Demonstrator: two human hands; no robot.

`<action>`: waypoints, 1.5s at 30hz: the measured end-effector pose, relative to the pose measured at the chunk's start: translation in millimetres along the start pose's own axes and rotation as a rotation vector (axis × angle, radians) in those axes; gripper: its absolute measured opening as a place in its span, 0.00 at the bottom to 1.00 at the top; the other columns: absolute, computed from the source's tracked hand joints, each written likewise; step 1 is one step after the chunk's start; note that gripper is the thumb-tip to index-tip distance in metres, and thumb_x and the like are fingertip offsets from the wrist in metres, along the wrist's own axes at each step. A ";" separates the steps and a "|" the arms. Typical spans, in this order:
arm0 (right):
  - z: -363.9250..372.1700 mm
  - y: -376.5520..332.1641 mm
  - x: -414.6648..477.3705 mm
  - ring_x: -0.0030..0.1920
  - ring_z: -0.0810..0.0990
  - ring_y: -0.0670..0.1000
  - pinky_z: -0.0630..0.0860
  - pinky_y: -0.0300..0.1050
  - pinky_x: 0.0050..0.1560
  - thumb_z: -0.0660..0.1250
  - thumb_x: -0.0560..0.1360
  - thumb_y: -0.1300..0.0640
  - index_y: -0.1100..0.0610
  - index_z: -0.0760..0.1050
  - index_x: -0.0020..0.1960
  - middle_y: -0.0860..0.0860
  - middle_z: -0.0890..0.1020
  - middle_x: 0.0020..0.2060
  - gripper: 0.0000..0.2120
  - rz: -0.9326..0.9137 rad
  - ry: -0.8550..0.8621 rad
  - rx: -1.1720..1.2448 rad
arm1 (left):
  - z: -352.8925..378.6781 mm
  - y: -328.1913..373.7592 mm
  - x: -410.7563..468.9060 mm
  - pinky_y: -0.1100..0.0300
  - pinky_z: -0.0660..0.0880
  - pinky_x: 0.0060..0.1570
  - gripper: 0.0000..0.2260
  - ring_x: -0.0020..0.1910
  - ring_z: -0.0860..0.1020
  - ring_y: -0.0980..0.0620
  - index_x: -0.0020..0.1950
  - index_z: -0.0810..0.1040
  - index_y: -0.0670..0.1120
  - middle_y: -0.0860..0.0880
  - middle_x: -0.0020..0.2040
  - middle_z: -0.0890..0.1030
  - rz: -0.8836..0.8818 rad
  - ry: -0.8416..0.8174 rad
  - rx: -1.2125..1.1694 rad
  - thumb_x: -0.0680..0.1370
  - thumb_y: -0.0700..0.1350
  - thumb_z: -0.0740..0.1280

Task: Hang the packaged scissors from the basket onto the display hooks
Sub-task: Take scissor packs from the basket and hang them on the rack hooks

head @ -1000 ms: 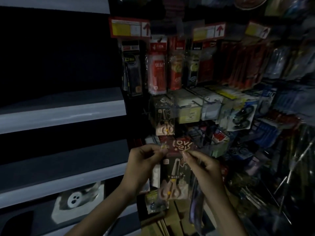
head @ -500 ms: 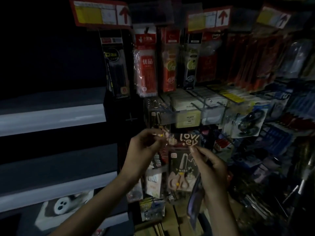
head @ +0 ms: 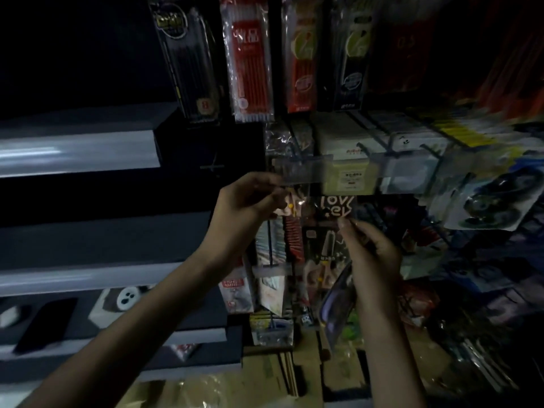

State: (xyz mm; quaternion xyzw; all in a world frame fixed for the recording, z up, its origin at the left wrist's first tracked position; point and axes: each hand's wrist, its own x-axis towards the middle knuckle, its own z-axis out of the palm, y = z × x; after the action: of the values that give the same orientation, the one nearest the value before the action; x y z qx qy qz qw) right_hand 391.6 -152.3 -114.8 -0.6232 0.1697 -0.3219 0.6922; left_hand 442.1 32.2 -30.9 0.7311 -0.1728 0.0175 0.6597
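Observation:
The scene is dim. A dark scissors pack point(head: 331, 231) with a "lovely" header card hangs upright between my hands in front of the display rack. My right hand point(head: 369, 251) pinches its right edge just under the header. My left hand point(head: 247, 207) pinches at the pack's upper left corner, close to a clear hook label strip point(head: 300, 172). Pink scissor handles of another pack point(head: 290, 207) show right beside my left fingers. The hook's tip is hidden behind the strip. No basket is in view.
Pen packs point(head: 250, 57) hang on hooks above. White boxed goods point(head: 347, 169) and a tape pack point(head: 494, 201) sit at hand height to the right. Grey shelves point(head: 76, 151) jut out on the left. More hanging packs point(head: 270, 278) fill the rack below.
Both hands have raised the scissors pack toward the clear label strip. The camera has moved closer to the rack and tilted, so the pen packs loom larger.

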 end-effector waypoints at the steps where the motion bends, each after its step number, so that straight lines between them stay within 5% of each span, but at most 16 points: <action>1: 1.3 -0.4 3.1 0.43 0.83 0.35 0.76 0.27 0.41 0.74 0.78 0.53 0.48 0.84 0.46 0.36 0.85 0.37 0.01 0.005 -0.013 -0.004 | -0.8 2.6 -3.1 0.54 0.81 0.52 0.07 0.48 0.85 0.51 0.61 0.82 0.41 0.45 0.51 0.86 0.004 -0.003 -0.002 0.82 0.38 0.69; 7: 12.3 -13.1 13.7 0.41 0.83 0.36 0.75 0.29 0.40 0.74 0.77 0.54 0.46 0.84 0.43 0.38 0.86 0.36 0.05 0.018 -0.131 0.051 | -6.0 25.7 -16.3 0.52 0.81 0.59 0.14 0.57 0.84 0.50 0.65 0.81 0.42 0.43 0.55 0.85 0.178 -0.062 0.057 0.80 0.34 0.71; 11: 20.2 -17.0 14.0 0.44 0.84 0.38 0.75 0.32 0.42 0.75 0.76 0.51 0.49 0.85 0.45 0.42 0.87 0.40 0.03 0.005 -0.181 0.081 | -7.9 25.4 -14.9 0.55 0.78 0.65 0.21 0.67 0.78 0.52 0.74 0.76 0.44 0.48 0.67 0.79 0.503 -0.014 0.504 0.80 0.33 0.70; 15: 30.2 -17.3 15.1 0.46 0.84 0.38 0.76 0.33 0.46 0.76 0.75 0.51 0.51 0.85 0.49 0.41 0.87 0.41 0.05 0.010 -0.159 0.104 | -9.6 7.2 -5.1 0.45 0.73 0.67 0.22 0.72 0.73 0.39 0.77 0.74 0.42 0.41 0.73 0.76 0.863 0.147 1.066 0.82 0.37 0.69; 20: 36.3 -24.9 18.4 0.44 0.83 0.39 0.77 0.34 0.46 0.75 0.77 0.51 0.50 0.85 0.46 0.44 0.87 0.39 0.04 -0.051 -0.183 0.095 | -8.8 -3.1 -1.5 0.46 0.63 0.77 0.23 0.82 0.62 0.40 0.83 0.64 0.47 0.45 0.83 0.63 0.927 0.205 1.414 0.87 0.45 0.61; 26: 43.2 -31.4 27.3 0.44 0.84 0.40 0.76 0.33 0.44 0.74 0.78 0.55 0.60 0.85 0.52 0.48 0.87 0.42 0.08 -0.060 -0.183 0.164 | -12.3 -7.0 1.7 0.46 0.63 0.78 0.23 0.83 0.61 0.42 0.84 0.62 0.46 0.47 0.84 0.61 0.876 0.226 1.460 0.88 0.47 0.59; 32: 57.5 -28.2 37.1 0.48 0.84 0.46 0.80 0.43 0.50 0.75 0.77 0.52 0.57 0.86 0.49 0.52 0.88 0.42 0.08 -0.061 -0.173 0.132 | -12.5 -6.8 2.8 0.47 0.65 0.75 0.24 0.81 0.64 0.43 0.84 0.62 0.46 0.47 0.84 0.61 0.881 0.220 1.461 0.88 0.46 0.59; 39: 70.5 -21.8 44.8 0.40 0.80 0.41 0.75 0.36 0.42 0.76 0.76 0.57 0.59 0.85 0.46 0.44 0.84 0.35 0.06 -0.072 -0.123 0.167 | -12.6 -8.1 4.5 0.47 0.68 0.72 0.22 0.79 0.68 0.43 0.83 0.64 0.45 0.47 0.83 0.63 0.917 0.222 1.428 0.88 0.46 0.58; 45: 67.0 -17.0 49.7 0.40 0.80 0.45 0.76 0.42 0.44 0.77 0.75 0.51 0.61 0.84 0.43 0.49 0.83 0.36 0.12 -0.058 -0.138 0.142 | -11.1 -10.3 1.8 0.47 0.71 0.67 0.20 0.76 0.73 0.41 0.79 0.71 0.43 0.44 0.81 0.66 0.986 0.225 1.377 0.87 0.42 0.62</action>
State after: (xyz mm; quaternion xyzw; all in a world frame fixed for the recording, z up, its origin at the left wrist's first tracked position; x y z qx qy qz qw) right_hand 466.8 -134.7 -78.9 -0.5979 0.0802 -0.3091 0.7352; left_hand 448.9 43.3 -38.9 0.8042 -0.3554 0.4764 -0.0017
